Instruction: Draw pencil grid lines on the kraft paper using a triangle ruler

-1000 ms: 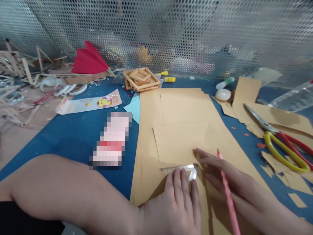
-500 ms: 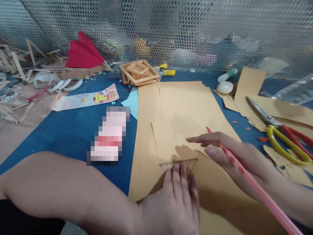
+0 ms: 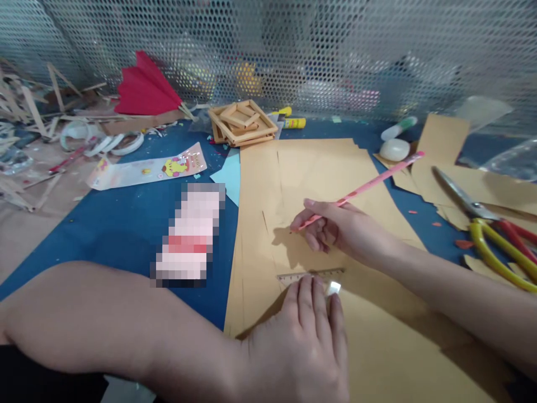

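My left hand [image 3: 304, 341] lies flat with fingers stretched out, pressing a clear plastic ruler [image 3: 312, 277] onto a brown paper sheet [image 3: 323, 179]. My right hand [image 3: 335, 226] grips a pink pencil [image 3: 369, 183] in a writing hold; its tip touches the brown paper above the ruler's left part, and the shaft slants up to the right. The sheet rests on a stack of similar brown sheets on a blue mat [image 3: 126, 224].
Yellow-and-red handled scissors [image 3: 495, 235] lie on brown paper scraps at right. A white oval object [image 3: 394, 149], glue sticks [image 3: 293, 122], a stack of wooden frames [image 3: 241, 122], red folded paper [image 3: 145, 89], tape rolls [image 3: 100, 143] and wood sticks crowd the back. A perforated metal screen stands behind.
My right hand moved up and left over the paper and turned the pencil round, so its tip now points down onto the sheet. My left hand stayed on the ruler.
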The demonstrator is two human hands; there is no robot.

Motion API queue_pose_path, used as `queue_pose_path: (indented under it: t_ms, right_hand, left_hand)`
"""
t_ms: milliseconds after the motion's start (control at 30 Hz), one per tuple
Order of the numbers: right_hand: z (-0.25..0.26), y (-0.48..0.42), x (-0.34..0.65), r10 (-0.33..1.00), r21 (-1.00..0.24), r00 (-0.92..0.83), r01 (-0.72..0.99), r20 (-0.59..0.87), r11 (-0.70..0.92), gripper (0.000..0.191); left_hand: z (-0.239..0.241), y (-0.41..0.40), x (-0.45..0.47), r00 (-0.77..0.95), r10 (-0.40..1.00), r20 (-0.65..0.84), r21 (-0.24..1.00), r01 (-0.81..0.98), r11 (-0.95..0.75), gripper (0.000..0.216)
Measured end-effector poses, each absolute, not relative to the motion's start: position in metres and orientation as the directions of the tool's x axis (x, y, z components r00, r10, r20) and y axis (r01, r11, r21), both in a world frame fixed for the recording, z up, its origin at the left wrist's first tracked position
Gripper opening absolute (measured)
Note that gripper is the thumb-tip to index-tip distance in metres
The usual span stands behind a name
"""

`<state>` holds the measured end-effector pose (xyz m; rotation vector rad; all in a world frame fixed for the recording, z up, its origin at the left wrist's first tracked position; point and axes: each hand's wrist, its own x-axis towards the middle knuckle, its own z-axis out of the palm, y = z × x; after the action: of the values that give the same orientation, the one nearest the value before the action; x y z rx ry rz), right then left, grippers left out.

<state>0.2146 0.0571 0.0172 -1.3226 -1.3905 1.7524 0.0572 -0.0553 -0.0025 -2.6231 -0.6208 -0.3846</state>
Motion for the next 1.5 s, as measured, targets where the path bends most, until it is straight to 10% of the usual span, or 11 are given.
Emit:
queue_pose_path:
  t_ms: [300,600,1500]
  right_hand:
    - [0.024,0.065,0.213,0.740,-0.854,-0.432,0.182,-0.515,-0.488,0.038]
    - [0.026,0.058,0.200,0.865,-0.932,-0.367,0.250,-0.343,-0.263,0.012]
    - [0.013,0.042,0.190,0.925,-0.937,-0.327,0.341,-0.196,-0.078,0.030]
  left_hand:
    - [-0.001,-0.038,0.064,0.842,0.434,0.321,-0.345,0.530,-0.774,0.041]
    - [-0.003,-0.041,0.064,0.822,0.430,0.373,-0.338,0.552,-0.762,0.040]
    - [-0.002,-0.041,0.067,0.813,0.442,0.379,-0.330,0.565,-0.756,0.039]
